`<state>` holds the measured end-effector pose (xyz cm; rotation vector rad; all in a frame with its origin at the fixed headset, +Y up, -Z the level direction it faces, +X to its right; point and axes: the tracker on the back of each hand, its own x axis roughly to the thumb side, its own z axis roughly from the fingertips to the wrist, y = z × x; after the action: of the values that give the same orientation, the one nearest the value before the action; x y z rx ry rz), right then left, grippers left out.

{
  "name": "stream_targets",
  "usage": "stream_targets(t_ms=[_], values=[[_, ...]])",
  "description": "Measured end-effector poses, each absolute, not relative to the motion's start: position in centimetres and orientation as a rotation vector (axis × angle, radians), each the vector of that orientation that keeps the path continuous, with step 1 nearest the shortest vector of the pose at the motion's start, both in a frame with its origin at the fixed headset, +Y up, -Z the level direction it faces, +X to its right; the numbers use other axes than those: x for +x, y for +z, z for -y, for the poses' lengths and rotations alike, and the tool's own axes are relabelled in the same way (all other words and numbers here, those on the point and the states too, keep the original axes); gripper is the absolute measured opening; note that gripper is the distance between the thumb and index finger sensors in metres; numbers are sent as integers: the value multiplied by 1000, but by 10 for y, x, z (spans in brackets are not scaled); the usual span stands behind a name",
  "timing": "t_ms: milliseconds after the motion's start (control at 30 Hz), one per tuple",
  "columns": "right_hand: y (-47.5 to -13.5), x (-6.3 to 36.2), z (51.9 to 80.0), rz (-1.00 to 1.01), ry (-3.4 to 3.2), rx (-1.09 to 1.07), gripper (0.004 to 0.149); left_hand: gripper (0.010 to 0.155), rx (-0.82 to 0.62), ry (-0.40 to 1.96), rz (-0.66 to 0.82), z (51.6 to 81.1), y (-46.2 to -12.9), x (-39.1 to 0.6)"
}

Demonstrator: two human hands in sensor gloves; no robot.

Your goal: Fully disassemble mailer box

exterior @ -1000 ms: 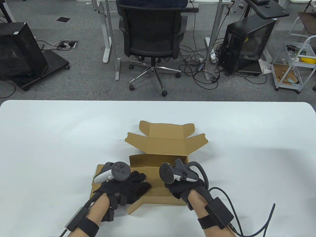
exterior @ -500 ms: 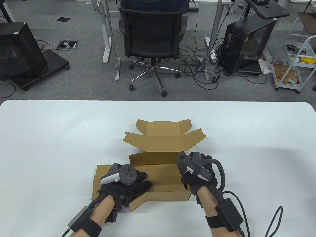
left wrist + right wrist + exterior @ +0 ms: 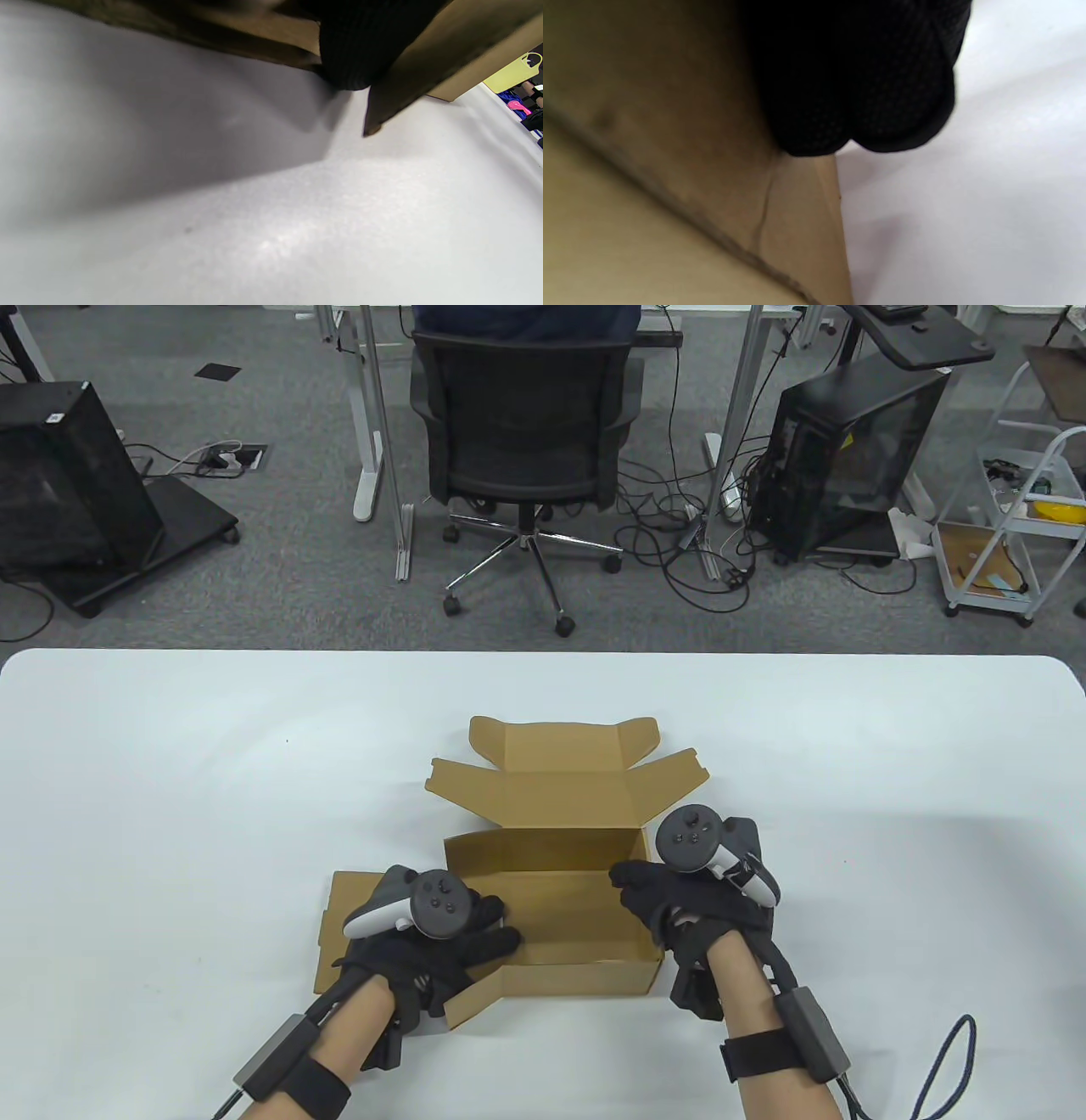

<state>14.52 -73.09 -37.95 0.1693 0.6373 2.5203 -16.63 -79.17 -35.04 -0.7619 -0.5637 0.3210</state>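
Observation:
The brown cardboard mailer box (image 3: 560, 899) stands on the white table (image 3: 170, 814), its lid (image 3: 564, 789) open toward the far side. Its left side panel (image 3: 339, 916) lies flat on the table. My left hand (image 3: 462, 937) rests with fingers spread over the box's left front corner. In the left wrist view one gloved finger (image 3: 352, 55) reaches the table between cardboard flaps (image 3: 424, 55). My right hand (image 3: 670, 899) grips the upright right wall, fingers reaching inside. In the right wrist view the glove (image 3: 857, 84) lies against the cardboard (image 3: 649, 190).
The table's far edge (image 3: 543, 653) lies well beyond the box. An office chair (image 3: 522, 432), desk legs, computer towers and cables stand on the floor past it. White tabletop extends on both sides of the box.
My right hand has moved from the box's front wall out to its right wall and turned palm down. The left hand shifted slightly right, then stayed put. The box's front right corner now stands squarer.

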Motion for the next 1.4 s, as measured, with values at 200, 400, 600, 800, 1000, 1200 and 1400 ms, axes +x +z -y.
stream_targets(t_ms=[200,400,600,800,1000,1200,1400], values=[[-383,155,736,-615,2370,202,51,75,-762,329,560,792,-351,-167],[-385,161,741,-609,2271,211,50,74,-762,333,558,791,-352,-167],[-389,170,750,-651,2123,237,50,74,-761,339,556,791,-352,-167],[-385,167,739,-655,2267,238,54,74,-759,352,556,792,-353,-168],[-381,172,729,-571,2367,211,61,74,-761,358,555,793,-353,-168],[-382,184,728,-561,2309,197,67,74,-763,363,556,793,-354,-168],[-381,221,733,-543,2265,55,65,73,-767,370,556,793,-354,-169]])
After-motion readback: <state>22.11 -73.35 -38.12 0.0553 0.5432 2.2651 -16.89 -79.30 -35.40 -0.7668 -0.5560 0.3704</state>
